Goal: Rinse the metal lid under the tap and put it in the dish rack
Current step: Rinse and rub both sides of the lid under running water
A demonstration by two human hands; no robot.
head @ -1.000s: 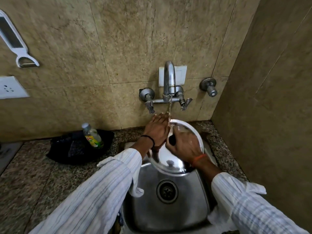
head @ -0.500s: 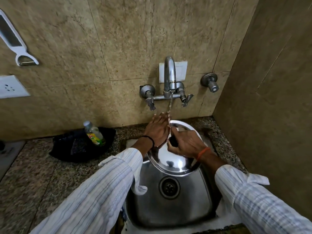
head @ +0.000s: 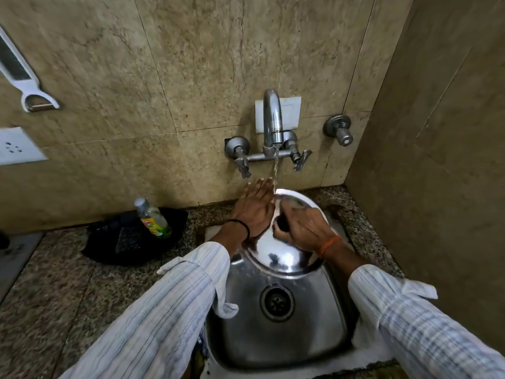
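Metal lid (head: pixel 278 255) tilted over the sink (head: pixel 276 332) under the running tap (head: pixel 272 119); right hand (head: pixel 303 228) fingers gripping its black knob (head: pixel 282 224), left hand (head: pixel 255 209) flat, fingers together on the lid.

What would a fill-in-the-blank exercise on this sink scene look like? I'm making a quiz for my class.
1. Water runs from the chrome tap onto the round metal lid, held over the steel ____.
2. The right hand grips the lid's black ____.
3. The left hand lies ____ with fingers straight.
4. The clear bottle with the yellow label rests in a ____ tray.

Missing words: sink; knob; flat; black
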